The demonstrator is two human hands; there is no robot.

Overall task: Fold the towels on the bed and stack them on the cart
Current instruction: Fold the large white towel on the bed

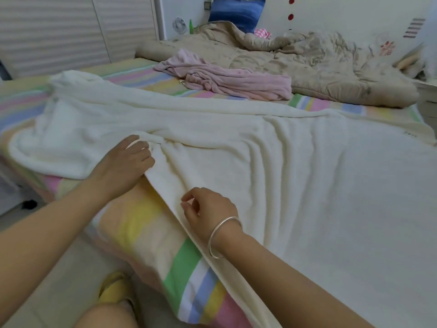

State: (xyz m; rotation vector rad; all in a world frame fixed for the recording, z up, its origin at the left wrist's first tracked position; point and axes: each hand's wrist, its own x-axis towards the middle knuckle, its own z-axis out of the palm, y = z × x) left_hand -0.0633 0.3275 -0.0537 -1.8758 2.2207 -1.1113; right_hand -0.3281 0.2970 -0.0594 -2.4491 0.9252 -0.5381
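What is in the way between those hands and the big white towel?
Nothing visible. The left hand grips a bunched fold of the white towel, and the right hand sits at its near edge. The pink towel lies farther back on the bed.

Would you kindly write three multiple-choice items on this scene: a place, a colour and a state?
1. Where does the pink towel lie?
A) on the floor
B) on the bed, beyond the white towel
C) on a cart

2. What colour is the pillow?
A) blue
B) red
C) green

3. What is the left hand doing?
A) hanging idle
B) gripping a fold of the white towel
C) holding the pillow

Answers: 1 B, it lies crumpled on the bed; 2 A, plainly blue; 3 B, its fingers curl over the fold.
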